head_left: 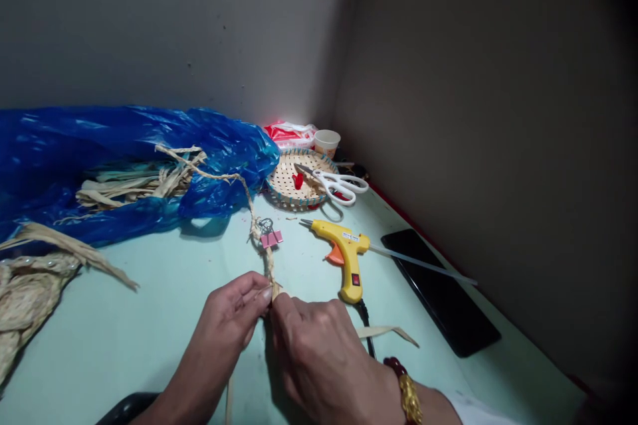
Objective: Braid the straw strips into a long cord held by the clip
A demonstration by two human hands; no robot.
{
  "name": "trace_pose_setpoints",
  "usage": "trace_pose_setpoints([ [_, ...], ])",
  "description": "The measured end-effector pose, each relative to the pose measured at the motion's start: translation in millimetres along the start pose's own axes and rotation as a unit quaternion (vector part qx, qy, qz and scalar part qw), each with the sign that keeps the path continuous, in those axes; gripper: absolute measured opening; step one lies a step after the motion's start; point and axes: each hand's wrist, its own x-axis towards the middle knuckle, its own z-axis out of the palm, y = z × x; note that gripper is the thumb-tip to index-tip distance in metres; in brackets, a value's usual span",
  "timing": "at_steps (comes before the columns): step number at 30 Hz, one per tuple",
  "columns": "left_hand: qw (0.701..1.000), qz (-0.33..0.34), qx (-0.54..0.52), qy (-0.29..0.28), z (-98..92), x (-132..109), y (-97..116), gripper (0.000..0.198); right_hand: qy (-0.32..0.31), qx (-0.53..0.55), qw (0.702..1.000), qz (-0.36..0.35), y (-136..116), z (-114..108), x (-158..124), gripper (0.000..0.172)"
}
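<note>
Grey walls (199,33) meet behind a green desk (124,319). Left hand (232,312) and right hand (321,342) pinch the near end of a braid (270,265), right fingertips partly hidden; a slack hold could let it unravel. Beyond, a clip (272,239) grips it. A glue gun (349,246) lies toward the desk's right edge, scissors (323,176) on a basket (283,179) near the far corner.

The left hand (233,309) pinches between thumb and fingertips, close beside the right hand (321,345), knuckles up, fingers curled.
</note>
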Motion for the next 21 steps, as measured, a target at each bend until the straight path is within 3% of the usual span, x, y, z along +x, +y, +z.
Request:
trace_pose_setpoints([
  [8,0.999,-0.027,-0.04,-0.017,-2.5,-1.6,-1.5,0.024,0.14,-0.147,0.971,-0.129,-0.5,18.2,1.1,0.027],
  [10,0.999,-0.016,-0.028,-0.023,-3.9,-1.3,-0.2,0.022,0.154,-0.132,0.967,-0.154,-2.1,17.2,2.6,0.025],
  [12,1.0,-0.009,-0.013,-0.014,-4.8,-2.0,2.0,0.021,0.127,-0.056,0.98,-0.144,0.6,5.7,3.9,0.02],
  [15,1.0,-0.007,-0.011,0.003,-4.3,-4.1,5.2,0.02,0.083,0.083,0.993,-0.024,14.4,-24.5,7.1,0.025],
  [18,0.999,-0.023,-0.024,0.012,-2.5,-6.0,6.0,0.02,0.029,0.21,0.975,0.063,29.3,-43.1,13.8,0.025],
  [21,0.997,-0.036,-0.06,0.025,-0.1,-8.0,6.0,0.023,-0.069,0.326,0.941,0.056,32.1,-33.6,20.9,0.026],
])
